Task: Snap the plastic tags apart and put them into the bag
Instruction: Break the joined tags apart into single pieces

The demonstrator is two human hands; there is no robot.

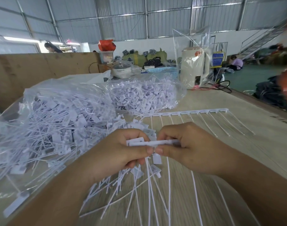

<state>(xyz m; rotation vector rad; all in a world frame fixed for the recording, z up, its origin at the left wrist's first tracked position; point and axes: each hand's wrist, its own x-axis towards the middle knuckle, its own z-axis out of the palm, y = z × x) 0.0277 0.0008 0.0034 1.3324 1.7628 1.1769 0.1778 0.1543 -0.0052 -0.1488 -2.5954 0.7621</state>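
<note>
I hold a white strip of joined plastic tags point(153, 142) level between both hands above the table. My left hand point(121, 149) grips its left end together with a bunch of loose tags whose thin tails fan down and toward me. My right hand point(188, 145) pinches the strip's right part between thumb and fingers. Long tails hang from the strip over the table. A clear bag point(58, 115) heaped with separated tags lies open to the left. A whole strip of tags point(188, 112) lies flat beyond my hands.
A second clear bag of tags point(144, 93) sits further back. Behind it stand a cream kettle in plastic wrap point(194, 67), a blue basket point(164, 70) and a pot point(122, 70). A cardboard wall point(41, 69) lines the left. The table's right edge point(260, 103) drops to the floor.
</note>
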